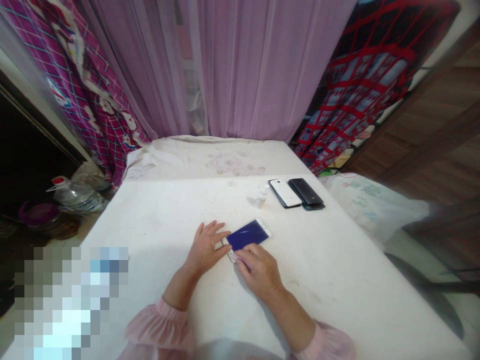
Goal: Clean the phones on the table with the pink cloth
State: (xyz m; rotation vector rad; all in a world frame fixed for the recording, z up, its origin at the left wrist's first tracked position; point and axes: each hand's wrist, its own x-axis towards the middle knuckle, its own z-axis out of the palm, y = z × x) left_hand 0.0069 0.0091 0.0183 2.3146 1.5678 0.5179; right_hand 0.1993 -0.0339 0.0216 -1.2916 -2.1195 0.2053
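A white smartphone [248, 235] lies face up and slanted on the table, its screen dark blue with a light streak across it. My left hand [205, 247] is at its left end, thumb and index finger gripping the edge while the other fingers spread out. At the near left corner of the phone, my right hand [260, 270] is closed in a pinch. A bit of pinkish material shows at its fingertips; what it is I cannot make out. Part of the phone's near edge is hidden by the right hand.
Beyond the phone stands a small white bottle [261, 196]. Right of it lie a white phone [285, 193] and a stack of black phones [306, 193]. A white cloth [168, 200] covers the table. A water jug [77, 195] is at left, a plastic bag [375, 202] at right.
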